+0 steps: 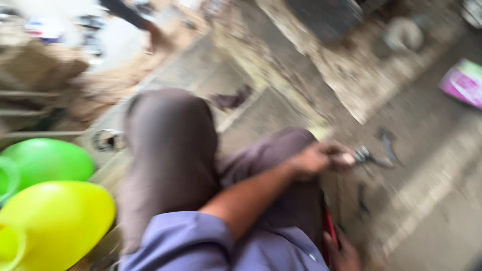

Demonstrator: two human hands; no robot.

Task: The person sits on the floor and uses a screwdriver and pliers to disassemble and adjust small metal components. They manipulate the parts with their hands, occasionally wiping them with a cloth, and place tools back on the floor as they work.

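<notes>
Blurred view. A yellow plastic vessel [57, 223] is showing bright and plain, a green plastic vessel [47, 160] glowing behind it. Brownish-grey trousers [170, 150] and a lavender-blue shirt sleeve [181, 241] are appearing unpatterned. A dull grey metal tool [369, 156] is showing beside the right hand [316, 159]. A magenta-and-green packet [463, 83] is lying on the grey-brown floor [432, 200].

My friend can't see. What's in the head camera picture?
A blurry view looks down at a person crouching on a dusty floor, their left hand stretched out and gripping a small metal tool. The right hand is low by something red. Two bright plastic jugs, green and yellow, sit alongside.
</notes>
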